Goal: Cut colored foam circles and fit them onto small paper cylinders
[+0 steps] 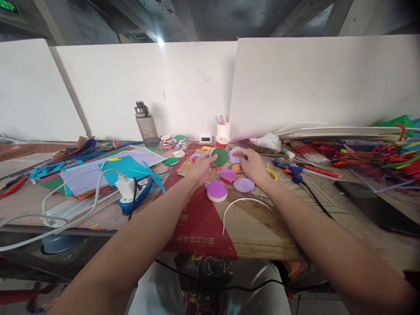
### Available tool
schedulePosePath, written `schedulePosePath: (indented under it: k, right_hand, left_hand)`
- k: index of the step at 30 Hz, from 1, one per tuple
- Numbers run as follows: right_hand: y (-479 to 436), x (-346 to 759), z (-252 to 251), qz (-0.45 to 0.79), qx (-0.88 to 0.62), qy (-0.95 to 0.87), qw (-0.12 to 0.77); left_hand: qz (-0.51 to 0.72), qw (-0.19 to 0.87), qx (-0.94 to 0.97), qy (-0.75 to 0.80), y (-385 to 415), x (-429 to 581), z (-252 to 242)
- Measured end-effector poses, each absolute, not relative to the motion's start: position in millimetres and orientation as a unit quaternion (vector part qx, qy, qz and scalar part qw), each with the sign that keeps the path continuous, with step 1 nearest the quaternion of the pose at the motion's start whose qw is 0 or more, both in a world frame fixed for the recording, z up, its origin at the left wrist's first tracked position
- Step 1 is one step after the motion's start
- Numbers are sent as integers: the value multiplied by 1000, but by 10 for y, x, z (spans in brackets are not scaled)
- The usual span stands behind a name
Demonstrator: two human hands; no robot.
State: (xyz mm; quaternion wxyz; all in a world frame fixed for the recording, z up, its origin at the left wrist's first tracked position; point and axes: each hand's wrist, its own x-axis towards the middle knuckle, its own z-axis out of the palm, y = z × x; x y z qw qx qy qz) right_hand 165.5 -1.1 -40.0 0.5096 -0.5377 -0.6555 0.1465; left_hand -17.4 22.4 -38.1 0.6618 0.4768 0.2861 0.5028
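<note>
My left hand (202, 167) is closed on a round green disc (219, 157) with a pale edge, tilted up toward me above the cardboard. Close to its right, my right hand (252, 165) has its fingers pinched at the edge of a lilac paper disc (234, 155). Below the hands lie a magenta-topped disc (228, 176), a larger purple-topped round piece with a white side (217, 191), and lilac discs (243, 185). An orange disc (236, 168) shows partly under my right fingers. A curved white strip (244, 200) rests nearer to me.
Left are coloured sheets (87, 177), a power strip (139, 194) with cables, and a bottle (147, 127). Behind stand cups (223, 131) and a small clock (205, 138). Right are a blue glue gun (295, 173) with its cord, a black tablet-like slab (377, 205) and pipe cleaners (383, 153).
</note>
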Motion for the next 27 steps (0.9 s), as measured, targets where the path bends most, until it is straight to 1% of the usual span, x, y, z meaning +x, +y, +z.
schedulePosePath:
  k: [4,7,11,15,27]
  right_hand:
    - [-10,1607,-429,97,-555,-693,450]
    - [-25,1599,-428,58,-548,-717,427]
    - [-52,1624,-382,35,-535,-720,440]
    - [-73,1638,-326,60,-550,-697,456]
    - [-52,1662,-331,98,-534,-688,482]
  left_hand:
    - [511,680,461,251,207,-121,-396]
    - [496,697,465,229,176,-95,-389]
    - [472,705,485,211,144,-110,-362]
    - [443,709,511,199,146,-148,-351]
    - [418,694,553,194,158,-188,-367]
